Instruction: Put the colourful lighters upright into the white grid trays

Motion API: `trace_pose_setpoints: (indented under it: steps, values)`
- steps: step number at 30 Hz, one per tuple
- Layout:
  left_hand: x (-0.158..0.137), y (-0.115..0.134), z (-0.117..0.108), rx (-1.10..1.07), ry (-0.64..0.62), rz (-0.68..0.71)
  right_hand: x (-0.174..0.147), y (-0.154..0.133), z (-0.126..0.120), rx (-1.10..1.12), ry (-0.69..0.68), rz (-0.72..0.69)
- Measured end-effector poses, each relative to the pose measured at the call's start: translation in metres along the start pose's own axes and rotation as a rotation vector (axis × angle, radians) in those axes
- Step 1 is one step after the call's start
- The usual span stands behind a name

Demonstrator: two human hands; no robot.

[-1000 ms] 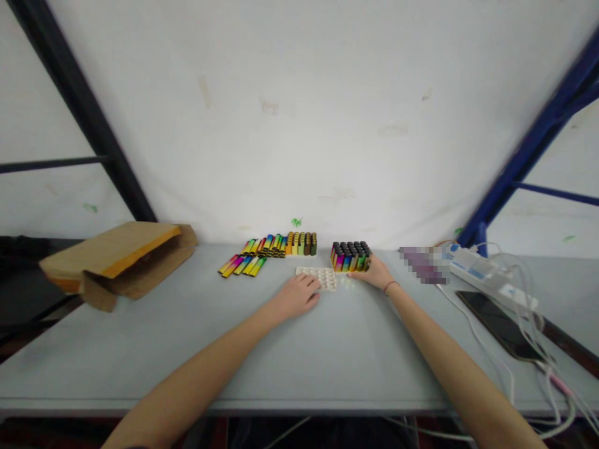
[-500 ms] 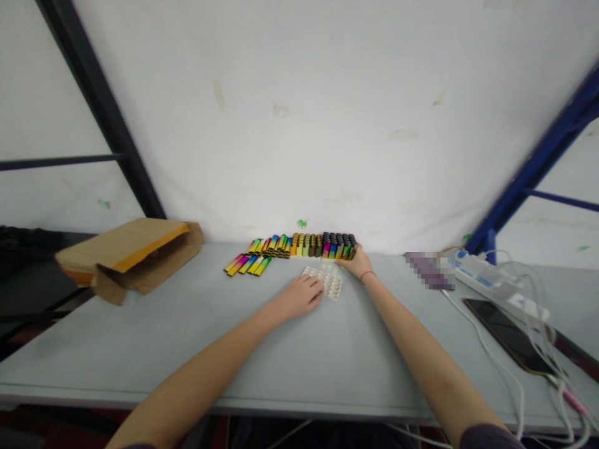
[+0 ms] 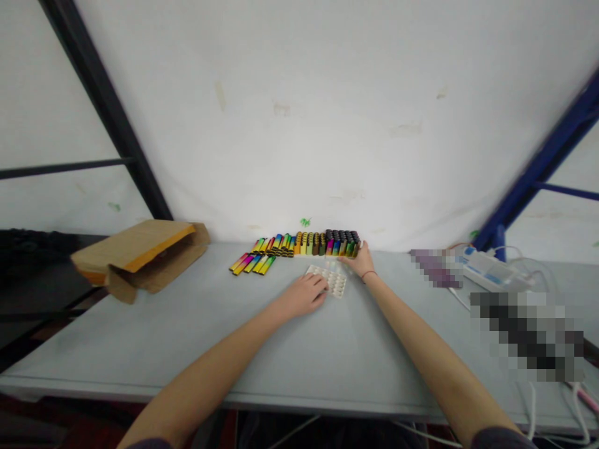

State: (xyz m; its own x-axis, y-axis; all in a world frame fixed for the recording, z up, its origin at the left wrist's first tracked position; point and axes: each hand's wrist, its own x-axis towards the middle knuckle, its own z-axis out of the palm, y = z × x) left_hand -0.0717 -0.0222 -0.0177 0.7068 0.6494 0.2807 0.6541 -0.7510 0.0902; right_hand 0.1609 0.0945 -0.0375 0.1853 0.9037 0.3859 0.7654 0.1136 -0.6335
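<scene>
My left hand [image 3: 307, 293] lies over the left part of a white tray [image 3: 337, 284] with rows of round bumps or holes. Its fingers bend over the tray and the thumb sits by the near edge. My right hand [image 3: 360, 260] is wrapped round the front right corner of a block of upright black-topped tubes [image 3: 342, 243], thumb in front and fingers along the side. Left of that block stand upright yellow-topped tubes [image 3: 309, 243]. Shiny rainbow-coloured tubes [image 3: 253, 264] lie on their sides further left, several of them stacked behind.
An open brown cardboard box [image 3: 140, 249] rests on the left of the grey table [image 3: 210, 349]. At right are a white power strip [image 3: 491, 269], white cables [image 3: 532, 405] and blurred-out objects. A white wall [image 3: 299, 125] rises behind, with dark and blue metal posts at either side.
The view has shifted slightly, so everything appears a little further right. Both hands keep their places against the tray and the tubes.
</scene>
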Motion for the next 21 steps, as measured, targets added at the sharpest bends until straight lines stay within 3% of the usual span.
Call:
trace_pose_setpoints:
  steps: [2, 5, 8, 11, 13, 16, 21]
  values:
    - [0.000, -0.001, -0.006, -0.034, 0.037, 0.051, -0.014, 0.000, -0.006, -0.014, 0.001, 0.047]
    - [0.001, -0.006, -0.021, -0.004, 0.101, -0.023, -0.050, 0.004, -0.021, -0.009, -0.072, -0.212]
    - [-0.006, -0.023, -0.042, 0.147, 0.143, -0.349, -0.088, 0.008, -0.036, -0.040, -0.256, -0.483]
    - [-0.020, -0.049, -0.058, 0.272, 0.120, -0.674, -0.105, 0.008, -0.047, -0.094, -0.381, -0.552]
    - [-0.030, -0.064, -0.063, 0.290, 0.051, -0.797, -0.105, 0.006, -0.050, -0.090, -0.420, -0.535]
    - [-0.037, -0.077, -0.062, 0.286, -0.048, -0.847, -0.100, 0.003, -0.052, -0.094, -0.435, -0.527]
    - [-0.032, -0.071, -0.052, 0.244, -0.062, -0.809, -0.099, 0.001, -0.054, -0.101, -0.444, -0.531]
